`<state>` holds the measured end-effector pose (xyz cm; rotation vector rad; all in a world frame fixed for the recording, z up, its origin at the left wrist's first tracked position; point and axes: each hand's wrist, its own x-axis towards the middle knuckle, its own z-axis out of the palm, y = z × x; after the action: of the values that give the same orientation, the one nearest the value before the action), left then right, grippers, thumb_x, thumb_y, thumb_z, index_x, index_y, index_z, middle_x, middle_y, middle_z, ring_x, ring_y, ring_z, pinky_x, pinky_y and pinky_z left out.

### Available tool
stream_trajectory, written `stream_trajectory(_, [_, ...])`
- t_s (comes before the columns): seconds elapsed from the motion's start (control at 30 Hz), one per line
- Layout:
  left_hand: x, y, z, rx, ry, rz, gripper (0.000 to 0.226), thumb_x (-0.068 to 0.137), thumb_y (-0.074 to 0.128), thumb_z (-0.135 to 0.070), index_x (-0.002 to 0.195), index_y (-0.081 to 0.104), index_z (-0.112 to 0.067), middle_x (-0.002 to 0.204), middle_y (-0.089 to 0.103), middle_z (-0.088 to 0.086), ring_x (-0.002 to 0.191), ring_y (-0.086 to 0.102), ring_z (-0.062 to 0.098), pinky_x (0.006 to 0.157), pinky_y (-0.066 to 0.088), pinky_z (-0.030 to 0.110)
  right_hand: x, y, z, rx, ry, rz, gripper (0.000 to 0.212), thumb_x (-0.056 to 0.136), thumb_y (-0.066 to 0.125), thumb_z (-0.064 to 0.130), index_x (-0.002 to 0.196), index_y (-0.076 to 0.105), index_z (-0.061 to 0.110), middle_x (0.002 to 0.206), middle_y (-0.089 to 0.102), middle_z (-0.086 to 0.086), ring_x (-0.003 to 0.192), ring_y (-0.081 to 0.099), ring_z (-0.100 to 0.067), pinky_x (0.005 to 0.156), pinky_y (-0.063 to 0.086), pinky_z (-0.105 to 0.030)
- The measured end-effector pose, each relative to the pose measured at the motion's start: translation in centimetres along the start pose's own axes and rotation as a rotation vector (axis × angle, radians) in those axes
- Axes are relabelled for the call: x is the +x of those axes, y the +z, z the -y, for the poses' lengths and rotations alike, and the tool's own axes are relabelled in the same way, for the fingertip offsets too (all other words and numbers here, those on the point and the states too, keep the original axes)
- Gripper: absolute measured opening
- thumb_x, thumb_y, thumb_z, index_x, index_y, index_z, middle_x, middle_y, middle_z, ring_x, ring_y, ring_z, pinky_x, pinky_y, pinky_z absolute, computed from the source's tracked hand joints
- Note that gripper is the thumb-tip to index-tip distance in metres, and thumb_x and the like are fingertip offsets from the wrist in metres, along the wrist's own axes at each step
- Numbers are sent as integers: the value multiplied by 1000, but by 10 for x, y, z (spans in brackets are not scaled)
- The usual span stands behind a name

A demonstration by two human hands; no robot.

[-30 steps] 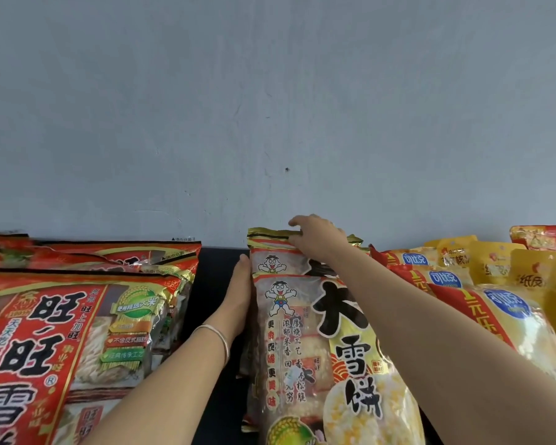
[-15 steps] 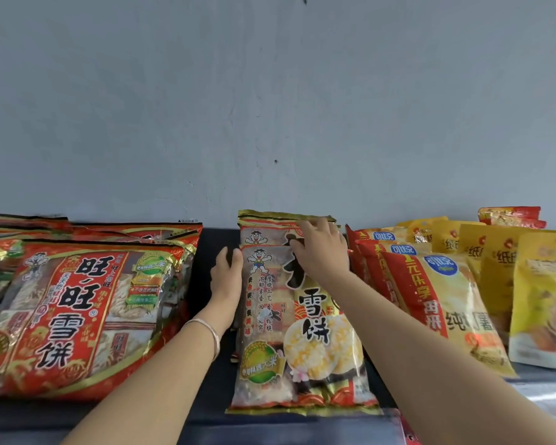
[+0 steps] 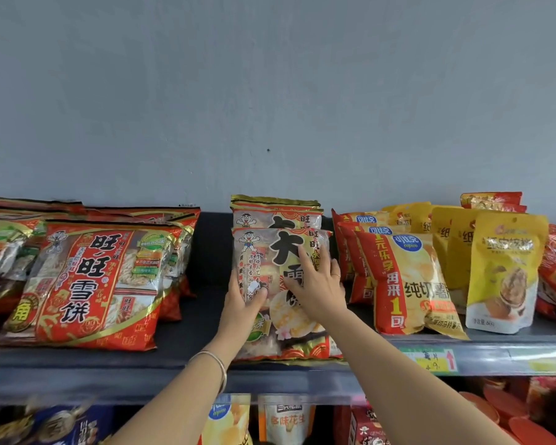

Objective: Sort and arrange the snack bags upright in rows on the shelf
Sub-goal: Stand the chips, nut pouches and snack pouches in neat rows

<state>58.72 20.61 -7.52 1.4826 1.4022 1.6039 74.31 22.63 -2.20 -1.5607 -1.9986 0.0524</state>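
Head camera: we see both hands on the front rice-cracker bag (image 3: 260, 248), which stands upright at the middle of the shelf (image 3: 204, 319), just ahead of a matching bag (image 3: 276, 217). The left hand (image 3: 243, 300) grips the bag's left edge, thumb across the front. The right hand (image 3: 315, 284) lies flat on its face, fingers spread, grasping nothing. Red rice-cracker bags (image 3: 87, 284) lean at left, potato-chip bags (image 3: 405, 284) and a yellow pouch (image 3: 504, 268) at right.

Both arms reach forward: left hand (image 3: 243, 300) grips the snack bag (image 3: 260, 252), right hand (image 3: 315, 285) presses flat.
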Motion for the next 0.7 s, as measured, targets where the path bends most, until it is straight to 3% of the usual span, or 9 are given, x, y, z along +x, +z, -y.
stream_trajectory(0.13, [2,2,-1,38,22,-8,78,87,60,-42,149,14,-29,146,37,2,131,40,19,109,36,40,-3,-1,2,-35,22,-1,68,95,38,58,152,5,40,162,-8,-3,148,-5,-36,115,15,-58])
stream_trajectory(0.23, [1,-3,-5,94,9,-23,72,90,56,-43,148,16,-29,145,36,3,130,40,20,106,36,39,-6,-4,8,-123,-18,-118,61,97,42,51,151,20,32,161,7,-6,148,-1,-33,115,9,-58])
stream_trajectory(0.37, [-5,-19,-16,275,60,-92,58,93,50,-44,144,31,-25,141,38,4,128,41,21,100,37,35,-9,-7,25,-151,-200,-273,41,98,45,34,137,47,24,147,37,-5,139,25,-32,114,25,-47])
stream_trajectory(0.53, [-16,-62,-21,511,156,-159,36,94,53,-27,130,51,-21,133,49,2,124,46,18,99,40,32,-12,8,65,-122,-362,-240,39,97,46,30,135,50,21,142,42,-5,135,29,-30,108,31,-39])
stream_trajectory(0.7, [-21,-111,-26,643,178,-240,34,93,54,-19,127,54,-18,131,53,1,123,47,18,101,39,30,-12,23,101,-69,-436,-150,38,98,44,35,135,49,26,140,41,0,133,29,-27,105,34,-38])
